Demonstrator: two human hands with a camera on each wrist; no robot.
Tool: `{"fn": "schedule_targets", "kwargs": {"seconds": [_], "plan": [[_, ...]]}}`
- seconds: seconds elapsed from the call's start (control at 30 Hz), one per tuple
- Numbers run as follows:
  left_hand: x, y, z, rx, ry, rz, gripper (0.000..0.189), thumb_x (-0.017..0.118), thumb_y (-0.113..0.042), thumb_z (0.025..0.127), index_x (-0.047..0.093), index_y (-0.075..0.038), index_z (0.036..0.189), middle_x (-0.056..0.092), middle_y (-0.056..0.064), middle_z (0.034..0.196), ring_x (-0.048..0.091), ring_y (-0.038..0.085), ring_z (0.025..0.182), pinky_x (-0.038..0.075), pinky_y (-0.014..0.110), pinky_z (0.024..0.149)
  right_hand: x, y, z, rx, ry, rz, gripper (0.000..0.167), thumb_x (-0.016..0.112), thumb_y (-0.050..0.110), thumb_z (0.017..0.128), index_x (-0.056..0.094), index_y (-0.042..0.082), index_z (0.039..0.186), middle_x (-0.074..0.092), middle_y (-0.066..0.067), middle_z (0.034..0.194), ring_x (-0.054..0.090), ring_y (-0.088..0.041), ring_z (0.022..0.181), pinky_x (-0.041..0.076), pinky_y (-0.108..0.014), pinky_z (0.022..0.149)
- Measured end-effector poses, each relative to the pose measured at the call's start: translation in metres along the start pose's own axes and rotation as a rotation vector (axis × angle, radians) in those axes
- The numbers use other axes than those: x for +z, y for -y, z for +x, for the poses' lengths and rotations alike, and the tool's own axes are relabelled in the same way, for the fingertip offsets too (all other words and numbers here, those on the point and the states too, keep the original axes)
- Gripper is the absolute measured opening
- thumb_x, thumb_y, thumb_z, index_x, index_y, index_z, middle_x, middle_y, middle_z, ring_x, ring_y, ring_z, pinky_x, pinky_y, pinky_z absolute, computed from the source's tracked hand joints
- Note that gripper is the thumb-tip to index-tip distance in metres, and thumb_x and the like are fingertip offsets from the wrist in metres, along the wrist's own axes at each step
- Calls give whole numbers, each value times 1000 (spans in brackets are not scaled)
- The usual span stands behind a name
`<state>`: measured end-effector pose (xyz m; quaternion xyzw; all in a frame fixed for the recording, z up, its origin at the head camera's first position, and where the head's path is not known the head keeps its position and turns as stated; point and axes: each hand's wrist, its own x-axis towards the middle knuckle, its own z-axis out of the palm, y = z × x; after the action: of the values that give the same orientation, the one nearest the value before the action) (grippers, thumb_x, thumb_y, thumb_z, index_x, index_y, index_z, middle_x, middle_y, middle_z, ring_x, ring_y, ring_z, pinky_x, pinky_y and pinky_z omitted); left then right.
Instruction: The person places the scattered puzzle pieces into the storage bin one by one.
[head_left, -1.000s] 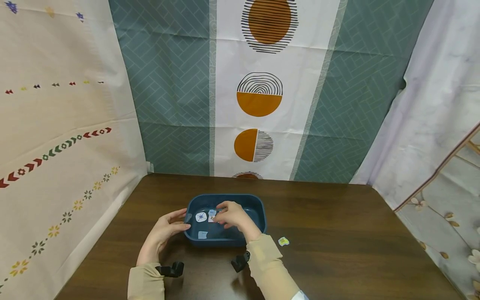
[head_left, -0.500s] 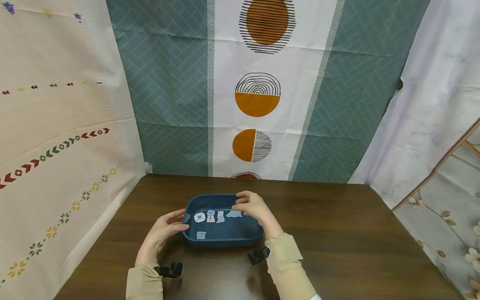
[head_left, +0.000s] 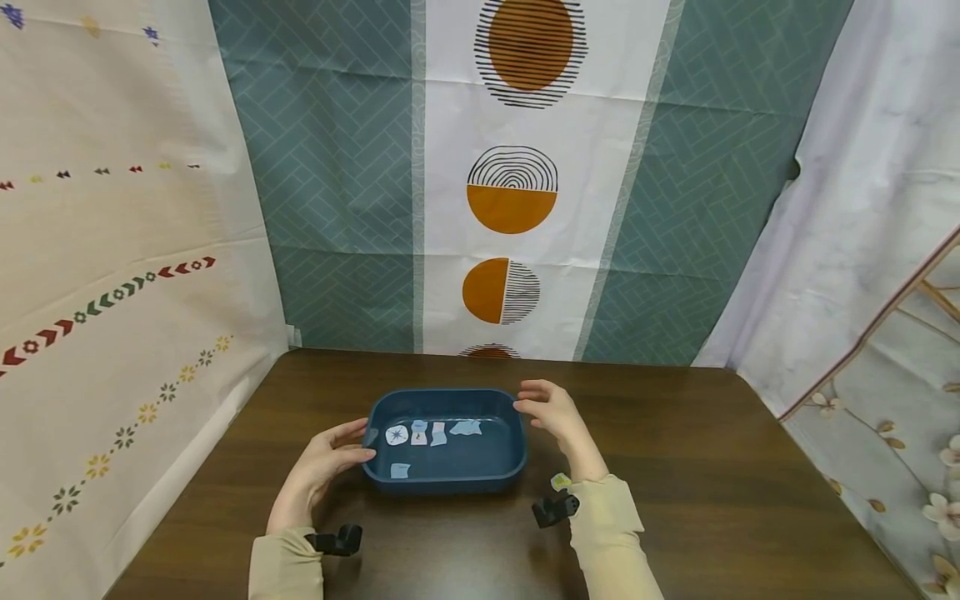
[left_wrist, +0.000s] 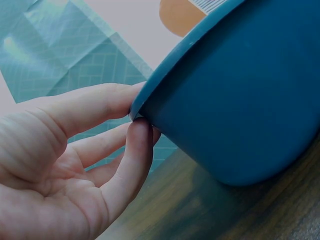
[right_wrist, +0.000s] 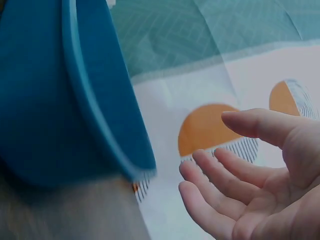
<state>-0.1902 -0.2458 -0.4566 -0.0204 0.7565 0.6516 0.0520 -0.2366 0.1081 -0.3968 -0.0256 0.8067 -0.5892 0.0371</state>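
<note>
A dark blue plastic basin [head_left: 448, 482] stands on the table. My left hand [head_left: 321, 467] holds its left end, thumb and fingertips meeting at the rim [left_wrist: 167, 70] in the left wrist view. Off the basin's right end, my right hand [head_left: 557, 414] hovers with relaxed, slightly bent fingers and nothing in them. On the basin's floor lie several small flat cutouts like stickers: a round white one with a blue star [head_left: 396, 435], narrow pale blue and pink pieces [head_left: 438, 433], a wider pale blue piece [head_left: 466, 427] and a small pale blue square [head_left: 400, 471] near the front.
A small yellow-green cutout [head_left: 560, 481] lies on the brown wooden table [head_left: 675, 467] to the right of the basin, partly behind the right wrist's camera mount [head_left: 555, 507]. Patterned cloths [head_left: 345, 208] hang behind the table and along both sides.
My right hand has moved out of the basin to the right, past its right rim, uncovering the cutouts inside. My left hand stays at the left rim.
</note>
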Motion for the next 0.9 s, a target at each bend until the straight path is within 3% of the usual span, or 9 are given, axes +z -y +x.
{"fn": "schedule_targets", "kwargs": {"seconds": [0.17, 0.53, 0.9], "plan": [[1, 0, 1, -9, 3, -22, 69, 71, -2, 85, 39, 9, 144, 42, 33, 143, 66, 9, 93, 54, 26, 90, -13, -13, -2, 17, -6, -31, 46, 65, 12, 90, 54, -1, 133, 60, -24, 129, 57, -39, 118, 49, -54, 94], [2, -1, -1, -6, 13, -20, 70, 70, -2, 85, 36, 9, 145, 41, 34, 144, 66, 9, 95, 54, 23, 88, -21, -39, -11, 92, 15, -91, 52, 66, 11, 88, 50, -4, 136, 54, -27, 134, 56, -43, 118, 50, -55, 91], [1, -2, -2, -8, 7, 7, 69, 71, -5, 86, 38, 8, 145, 42, 33, 144, 66, 14, 101, 54, 27, 92, -29, -56, -25, 113, 25, -136, 55, 71, 8, 83, 52, -7, 133, 55, -28, 130, 56, -43, 115, 50, -56, 91]]}}
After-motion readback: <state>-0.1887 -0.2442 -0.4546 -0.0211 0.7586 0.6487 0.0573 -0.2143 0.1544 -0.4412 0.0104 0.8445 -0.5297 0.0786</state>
